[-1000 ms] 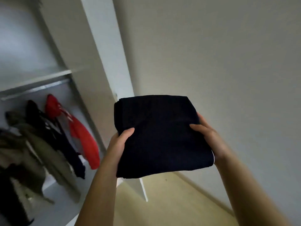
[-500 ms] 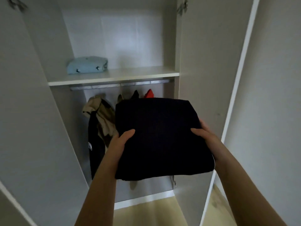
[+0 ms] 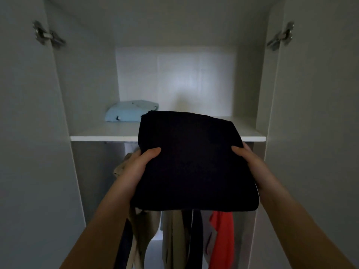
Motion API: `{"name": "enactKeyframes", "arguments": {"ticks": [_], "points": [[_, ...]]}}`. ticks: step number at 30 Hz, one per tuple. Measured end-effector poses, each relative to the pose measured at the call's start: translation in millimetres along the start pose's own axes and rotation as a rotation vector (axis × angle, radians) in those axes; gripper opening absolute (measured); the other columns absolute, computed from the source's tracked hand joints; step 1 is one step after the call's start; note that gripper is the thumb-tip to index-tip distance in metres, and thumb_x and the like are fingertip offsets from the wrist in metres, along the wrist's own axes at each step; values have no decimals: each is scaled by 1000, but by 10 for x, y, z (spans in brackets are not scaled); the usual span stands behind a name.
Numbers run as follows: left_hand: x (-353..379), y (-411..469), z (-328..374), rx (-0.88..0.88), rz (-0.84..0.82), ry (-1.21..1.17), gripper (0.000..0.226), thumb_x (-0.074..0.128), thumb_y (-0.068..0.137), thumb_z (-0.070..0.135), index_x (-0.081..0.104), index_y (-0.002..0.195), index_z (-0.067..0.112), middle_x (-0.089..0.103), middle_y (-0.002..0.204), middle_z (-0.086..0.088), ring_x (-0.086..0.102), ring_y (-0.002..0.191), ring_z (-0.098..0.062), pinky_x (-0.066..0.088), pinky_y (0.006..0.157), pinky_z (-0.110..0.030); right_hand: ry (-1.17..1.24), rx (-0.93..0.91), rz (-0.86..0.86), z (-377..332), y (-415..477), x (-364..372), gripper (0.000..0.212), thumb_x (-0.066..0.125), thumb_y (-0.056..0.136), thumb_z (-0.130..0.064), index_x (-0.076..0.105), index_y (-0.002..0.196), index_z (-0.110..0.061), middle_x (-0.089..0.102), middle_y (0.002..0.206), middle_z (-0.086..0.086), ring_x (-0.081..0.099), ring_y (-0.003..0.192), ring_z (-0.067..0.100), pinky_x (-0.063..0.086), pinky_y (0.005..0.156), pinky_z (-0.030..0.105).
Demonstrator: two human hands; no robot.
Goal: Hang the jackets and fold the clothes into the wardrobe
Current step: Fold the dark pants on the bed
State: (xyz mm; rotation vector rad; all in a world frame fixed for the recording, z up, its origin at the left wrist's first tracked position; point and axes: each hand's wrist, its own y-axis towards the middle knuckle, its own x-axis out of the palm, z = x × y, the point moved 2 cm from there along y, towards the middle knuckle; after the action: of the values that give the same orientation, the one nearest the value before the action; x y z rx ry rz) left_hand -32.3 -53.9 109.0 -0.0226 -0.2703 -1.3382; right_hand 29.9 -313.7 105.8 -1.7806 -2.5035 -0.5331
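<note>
A folded black garment [image 3: 192,160] is held flat between both hands at the height of the wardrobe shelf [image 3: 101,137], its far edge over the shelf's front. My left hand [image 3: 136,166] grips its left side, thumb on top. My right hand [image 3: 250,162] grips the right side, thumb on top too. On the shelf's left lies a folded light-blue garment [image 3: 128,111]. Below the shelf hang jackets: a beige one [image 3: 139,230], a dark one [image 3: 196,239] and a red one [image 3: 223,235], partly hidden by the black garment.
The white wardrobe stands open with its left door [image 3: 29,133] and right door [image 3: 320,133] swung out, metal hinges [image 3: 46,34] near the top. The shelf's right half [image 3: 246,131] lies behind the black garment.
The view has turned from the wall to face the wardrobe and come closer. The black garment has risen from in front of the hanging jackets to shelf height. Both hands keep the same grip.
</note>
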Motion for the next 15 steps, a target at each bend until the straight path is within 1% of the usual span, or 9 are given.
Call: {"name": "enactKeyframes", "arguments": {"ticks": [1,3,4,5,7,10,12,13,15], "points": [[-41,167,71,20,17,12,65,77,59,38,61,119,18,71,108,-6,69,95,-27,54,84,-41,3,13,-7,-48,242,46,39,63,81,-34,59,120,-37,70,112,-3,69,100,18,55,73,29],[-163,489,241,67,32,34,53,73,62,37,63,110,18,74,95,-3,72,85,-22,56,68,-33,-7,37,-15,-108,714,178,35,59,86,-33,58,121,-33,70,112,0,69,98,20,54,72,31],[-247,649,327,79,37,55,43,71,67,35,63,106,19,75,90,-1,72,80,-20,56,61,-28,-16,45,-23,-117,935,268,35,58,88,-33,57,123,-31,69,113,1,69,98,21,54,71,31],[-342,805,420,83,42,79,34,69,74,32,63,105,19,75,87,0,72,78,-19,55,57,-26,-29,53,-35,-122,1142,379,36,57,89,-33,56,125,-29,69,114,2,69,97,21,55,69,31],[-592,1167,610,82,54,120,25,63,83,30,63,106,20,75,88,0,72,79,-19,54,60,-27,-44,68,-56,-118,1572,635,37,56,89,-32,55,126,-27,68,112,4,70,92,21,56,63,29],[-1004,1776,868,69,73,180,26,61,86,29,64,109,17,75,90,-3,72,78,-21,52,65,-31,-89,59,-75,-114,2227,1047,34,56,90,-31,54,124,-25,68,106,2,71,82,16,54,54,24],[-1276,2214,1023,49,89,231,26,62,85,29,64,106,16,75,86,-2,72,76,-19,51,64,-31,-110,33,-82,-114,2644,1316,34,55,92,-31,52,125,-24,67,105,1,69,83,16,54,51,23],[-1393,2429,1100,34,98,240,26,62,84,31,64,106,15,75,86,-2,71,77,-20,51,64,-31,-116,25,-87,-112,2837,1448,34,54,92,-31,51,125,-24,66,106,1,68,85,16,53,51,22],[-1613,2865,1231,-2,113,239,31,63,85,36,64,107,14,74,93,-5,70,84,-22,51,66,-32,-128,13,-98,-84,3217,1683,32,52,93,-30,49,125,-23,65,106,1,66,88,16,53,50,21]]}}
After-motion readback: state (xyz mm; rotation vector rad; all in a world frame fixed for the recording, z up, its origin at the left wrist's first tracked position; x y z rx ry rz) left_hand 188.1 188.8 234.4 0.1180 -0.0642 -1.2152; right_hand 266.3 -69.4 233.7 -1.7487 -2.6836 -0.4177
